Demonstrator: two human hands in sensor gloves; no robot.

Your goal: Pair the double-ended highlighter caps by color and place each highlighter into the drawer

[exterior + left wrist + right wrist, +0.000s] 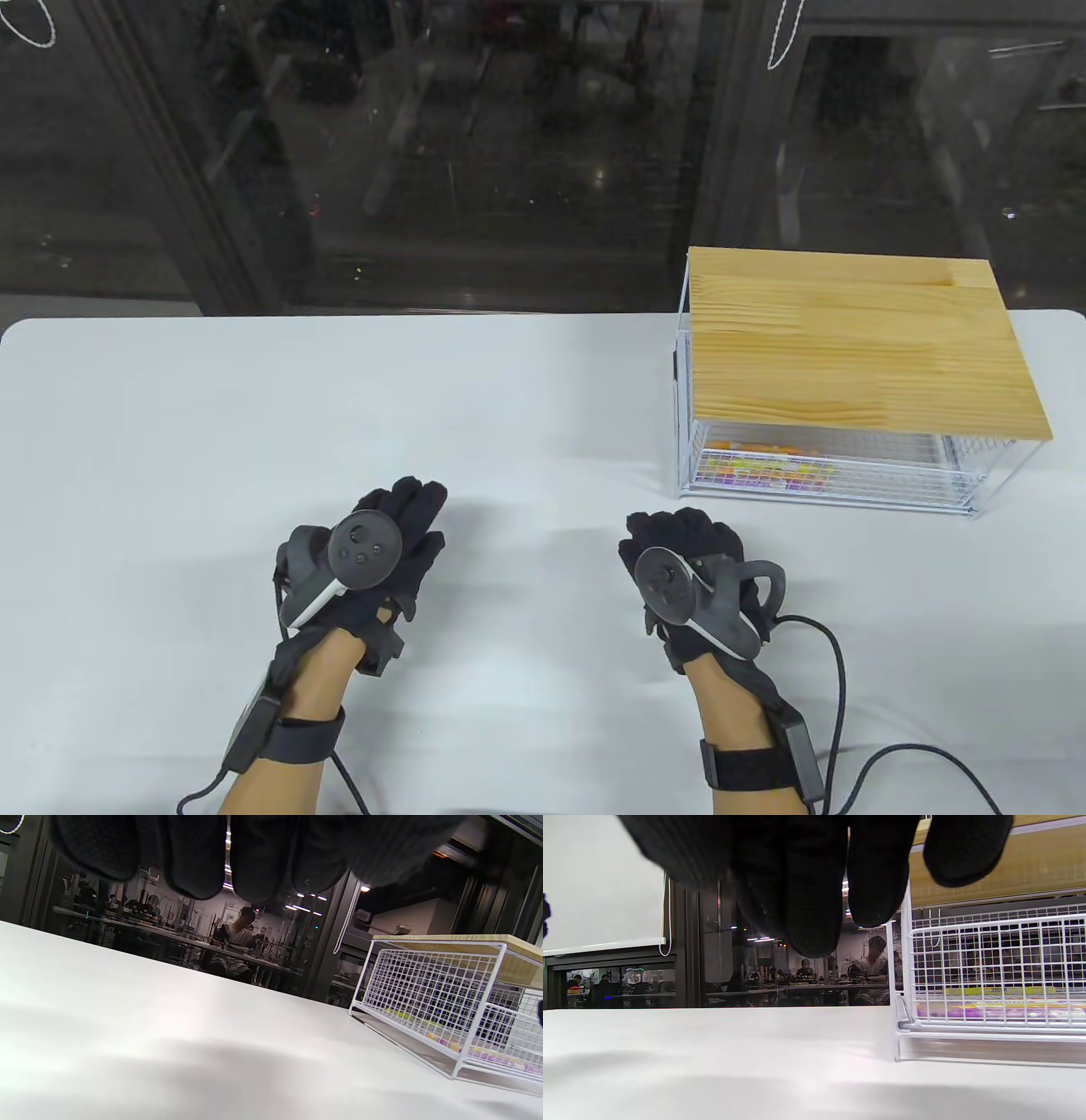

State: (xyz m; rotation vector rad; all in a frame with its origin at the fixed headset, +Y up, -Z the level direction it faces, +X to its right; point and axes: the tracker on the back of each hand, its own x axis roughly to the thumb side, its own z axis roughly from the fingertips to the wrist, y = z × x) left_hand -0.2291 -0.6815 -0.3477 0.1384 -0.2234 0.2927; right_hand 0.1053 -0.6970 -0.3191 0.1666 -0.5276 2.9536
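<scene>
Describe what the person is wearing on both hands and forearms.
Both the left hand and right hand wear black knit sensor gloves. A dark grey tracker with a round button face and a white stripe is strapped to the back of each. A black strap circles each forearm, holding a small black box, with a black cable running from it. The forearms have no sleeves.

Before you: white table (254,407), matte, rounded far corners. Beyond the table's far edge: dark glass partition (475,153) with dark vertical frame posts (730,127). Above the table, at the partition's upper corners: looped white cords (785,34). Behind the glass: dim workshop with long benches (797,986), seated people (874,963), rows of ceiling lights (303,908). Left of the glass, in your right wrist view: pale wall panel (598,899)
</scene>
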